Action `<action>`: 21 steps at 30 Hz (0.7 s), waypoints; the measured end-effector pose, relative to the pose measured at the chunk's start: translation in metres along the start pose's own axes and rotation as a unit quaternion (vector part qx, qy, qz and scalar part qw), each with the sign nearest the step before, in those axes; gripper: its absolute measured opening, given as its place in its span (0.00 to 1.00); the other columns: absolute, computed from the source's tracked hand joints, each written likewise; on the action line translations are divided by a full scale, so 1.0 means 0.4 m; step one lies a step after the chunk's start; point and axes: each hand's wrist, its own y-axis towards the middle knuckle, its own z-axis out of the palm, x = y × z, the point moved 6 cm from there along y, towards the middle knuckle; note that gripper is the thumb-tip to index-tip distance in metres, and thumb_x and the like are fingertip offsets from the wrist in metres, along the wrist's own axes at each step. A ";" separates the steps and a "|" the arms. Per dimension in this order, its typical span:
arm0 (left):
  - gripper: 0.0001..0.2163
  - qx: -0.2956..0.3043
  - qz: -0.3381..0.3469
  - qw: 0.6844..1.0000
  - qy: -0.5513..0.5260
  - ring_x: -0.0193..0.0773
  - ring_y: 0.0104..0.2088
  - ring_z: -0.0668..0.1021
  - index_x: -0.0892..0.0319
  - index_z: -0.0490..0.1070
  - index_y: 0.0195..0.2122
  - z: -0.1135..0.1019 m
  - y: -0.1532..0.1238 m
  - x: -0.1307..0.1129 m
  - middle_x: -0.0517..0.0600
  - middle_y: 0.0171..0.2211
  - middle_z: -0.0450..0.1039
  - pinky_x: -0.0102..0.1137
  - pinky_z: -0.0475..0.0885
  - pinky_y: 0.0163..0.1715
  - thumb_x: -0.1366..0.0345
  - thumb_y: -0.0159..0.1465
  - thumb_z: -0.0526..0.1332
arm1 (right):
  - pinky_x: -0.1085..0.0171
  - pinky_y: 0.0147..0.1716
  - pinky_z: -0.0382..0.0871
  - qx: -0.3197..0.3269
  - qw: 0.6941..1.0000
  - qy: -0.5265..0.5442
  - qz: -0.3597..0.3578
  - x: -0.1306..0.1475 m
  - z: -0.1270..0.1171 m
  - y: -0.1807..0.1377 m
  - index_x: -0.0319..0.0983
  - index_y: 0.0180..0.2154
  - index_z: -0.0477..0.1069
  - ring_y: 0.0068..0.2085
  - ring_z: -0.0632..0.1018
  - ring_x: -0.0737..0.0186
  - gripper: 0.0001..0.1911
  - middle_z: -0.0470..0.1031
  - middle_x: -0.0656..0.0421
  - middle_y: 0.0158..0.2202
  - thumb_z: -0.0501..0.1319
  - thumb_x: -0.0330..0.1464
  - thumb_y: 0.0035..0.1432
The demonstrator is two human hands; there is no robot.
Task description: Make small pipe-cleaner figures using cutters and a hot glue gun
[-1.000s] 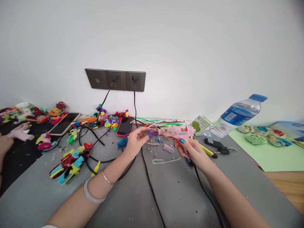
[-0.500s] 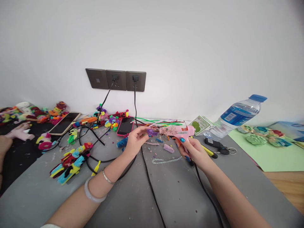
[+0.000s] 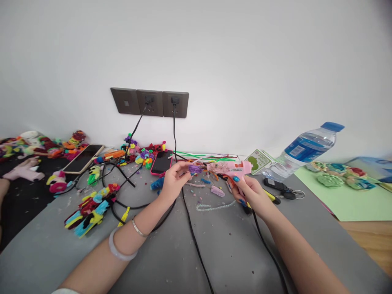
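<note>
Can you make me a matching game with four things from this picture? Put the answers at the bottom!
Things:
1. hot glue gun
2. purple fuzzy piece
3. water bottle
4. light green sheet

Matches:
A. under the flower-like rosettes
B. pinched in the left hand
C. tilted, with a blue cap
D. held in the right hand

Right pairs: 1-D, 2-B, 3-C, 4-A
</note>
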 end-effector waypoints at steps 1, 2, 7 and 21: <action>0.11 -0.001 -0.001 1.000 -0.006 0.38 0.38 0.80 0.60 0.76 0.39 0.000 0.000 0.001 0.52 0.38 0.78 0.30 0.77 0.35 0.68 0.54 0.68 | 0.66 0.19 0.51 -0.001 1.000 0.000 0.001 -0.002 -0.001 0.001 0.40 0.27 0.63 0.16 0.58 0.70 0.28 0.59 0.67 0.12 0.51 0.58 0.61; 0.11 -0.002 -0.002 1.000 -0.011 0.38 0.38 0.79 0.60 0.76 0.39 0.000 -0.001 0.002 0.52 0.38 0.78 0.30 0.77 0.34 0.67 0.53 0.68 | 0.66 0.19 0.51 -0.002 1.000 0.000 0.002 -0.005 -0.002 0.001 0.40 0.27 0.63 0.16 0.58 0.70 0.28 0.59 0.67 0.12 0.52 0.58 0.61; 0.11 -0.009 0.002 1.000 -0.013 0.38 0.39 0.80 0.60 0.75 0.39 -0.002 -0.001 -0.003 0.53 0.39 0.78 0.30 0.79 0.35 0.66 0.54 0.69 | 0.66 0.19 0.51 -0.007 1.000 -0.004 0.004 -0.008 -0.006 0.003 0.40 0.26 0.63 0.16 0.57 0.70 0.28 0.59 0.66 0.12 0.52 0.58 0.61; 0.12 -0.015 0.019 1.000 0.009 0.42 0.42 0.81 0.59 0.74 0.40 -0.005 0.001 -0.015 0.53 0.40 0.80 0.33 0.78 0.38 0.63 0.55 0.69 | 0.65 0.18 0.48 -0.031 0.999 0.026 -0.014 -0.005 -0.025 0.002 0.40 0.26 0.63 0.16 0.56 0.70 0.26 0.57 0.66 0.12 0.52 0.55 0.64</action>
